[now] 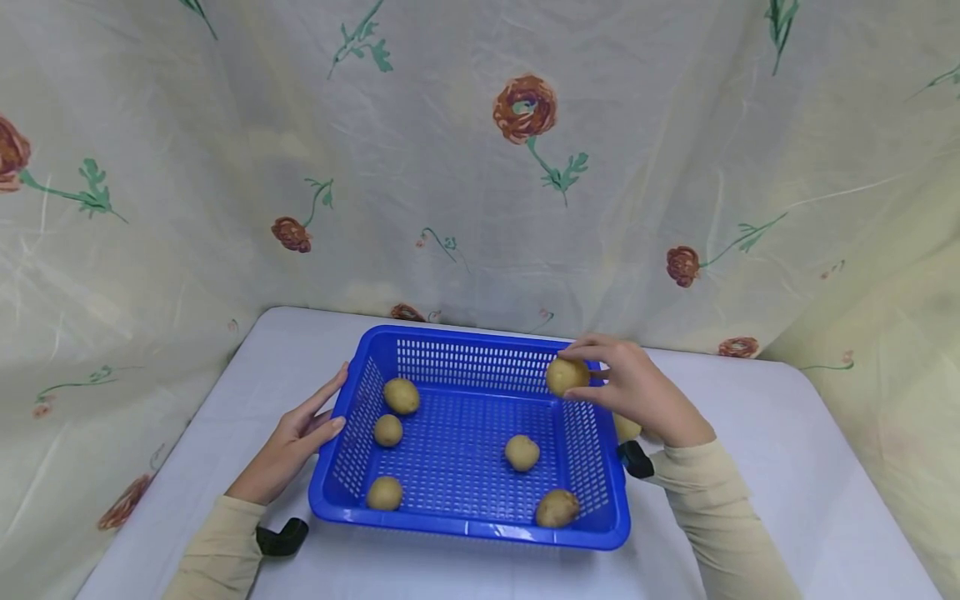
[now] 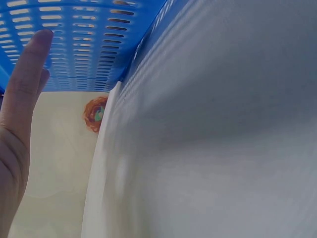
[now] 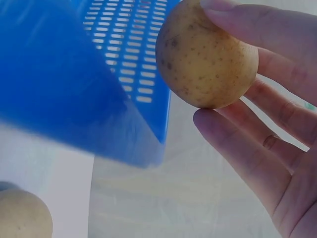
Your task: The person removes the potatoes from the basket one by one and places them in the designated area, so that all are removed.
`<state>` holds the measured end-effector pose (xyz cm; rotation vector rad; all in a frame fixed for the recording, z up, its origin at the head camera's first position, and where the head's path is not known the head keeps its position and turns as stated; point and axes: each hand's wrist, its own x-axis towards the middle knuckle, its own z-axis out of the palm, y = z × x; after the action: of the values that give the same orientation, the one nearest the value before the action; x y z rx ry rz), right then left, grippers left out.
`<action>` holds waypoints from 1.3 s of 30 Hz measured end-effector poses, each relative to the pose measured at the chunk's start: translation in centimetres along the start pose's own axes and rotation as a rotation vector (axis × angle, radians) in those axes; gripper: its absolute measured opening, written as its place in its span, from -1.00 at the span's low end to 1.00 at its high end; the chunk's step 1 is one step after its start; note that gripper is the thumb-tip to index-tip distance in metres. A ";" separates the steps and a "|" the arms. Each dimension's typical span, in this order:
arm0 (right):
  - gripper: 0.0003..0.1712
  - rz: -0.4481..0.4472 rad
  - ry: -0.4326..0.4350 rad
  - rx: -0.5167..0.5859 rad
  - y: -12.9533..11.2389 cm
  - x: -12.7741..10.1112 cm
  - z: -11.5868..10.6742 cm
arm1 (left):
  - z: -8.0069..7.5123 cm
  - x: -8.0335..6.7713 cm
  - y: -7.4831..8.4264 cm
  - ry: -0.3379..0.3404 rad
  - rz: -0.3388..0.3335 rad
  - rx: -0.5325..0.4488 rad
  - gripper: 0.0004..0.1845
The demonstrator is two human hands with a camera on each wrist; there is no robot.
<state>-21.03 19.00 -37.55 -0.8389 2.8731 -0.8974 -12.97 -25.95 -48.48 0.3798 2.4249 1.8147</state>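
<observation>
A blue plastic basket (image 1: 468, 527) with slotted walls sits on the white-covered table. My right hand (image 1: 637, 387) pinches a potato (image 1: 566, 377) between thumb and fingers over the basket's far right corner. The right wrist view shows this potato (image 3: 205, 57), brown-speckled, between the fingertips. At the left rim, my left hand (image 1: 288, 446) rests its straight fingers against the basket's side; a straight finger (image 2: 25, 84) lies along the slotted wall in the left wrist view. Inside are several potatoes, three near the left wall, one potato (image 1: 522, 452) right of the middle and another (image 1: 557, 508) at the near right.
Outside the basket's right wall lies another potato (image 1: 627, 427), partly hidden by the right hand and wrist. A floral curtain (image 1: 480, 167) hangs behind the table (image 1: 757, 467) and along its sides. Dark wrist straps (image 1: 282, 538) show at both sleeves.
</observation>
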 end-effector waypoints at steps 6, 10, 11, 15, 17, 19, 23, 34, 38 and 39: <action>-0.44 0.012 0.040 -0.011 0.5 -0.7 -0.6 | 0.0 0.0 0.0 0.001 0.001 0.005 -0.29; -0.45 0.026 0.062 0.006 0.8 -1.2 -0.9 | 0.0 0.0 0.0 0.000 -0.002 0.004 -0.30; -0.45 0.032 0.066 0.008 0.9 -1.3 -1.0 | 0.0 0.0 0.0 -0.001 -0.002 0.002 -0.30; -0.44 0.045 0.087 0.004 1.4 -1.8 -1.4 | 0.1 -0.1 0.0 -0.002 -0.007 -0.004 -0.30; -0.43 0.045 0.098 -0.004 1.7 -2.0 -1.6 | 0.0 -0.1 0.0 -0.001 -0.008 -0.002 -0.30; -0.42 0.045 0.111 -0.014 2.0 -2.3 -1.7 | 0.0 0.0 0.0 -0.001 -0.007 0.001 -0.30; -0.43 0.057 0.132 -0.028 2.8 -2.9 -1.8 | 0.0 0.0 0.0 0.000 -0.005 0.000 -0.30; -0.44 0.113 0.214 -0.008 4.5 -4.9 -2.2 | 0.0 0.1 -0.1 0.001 -0.005 -0.001 -0.29; -0.44 0.136 0.240 0.016 5.0 -5.6 -2.1 | 0.0 0.0 0.0 0.002 -0.008 -0.005 -0.29; -0.44 0.144 0.243 0.022 5.1 -5.7 -2.0 | 0.0 0.0 0.0 0.003 -0.009 -0.006 -0.29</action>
<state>-19.00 26.47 -39.37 -0.5461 3.0704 -1.0810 -12.99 -25.93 -48.49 0.3659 2.4189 1.8192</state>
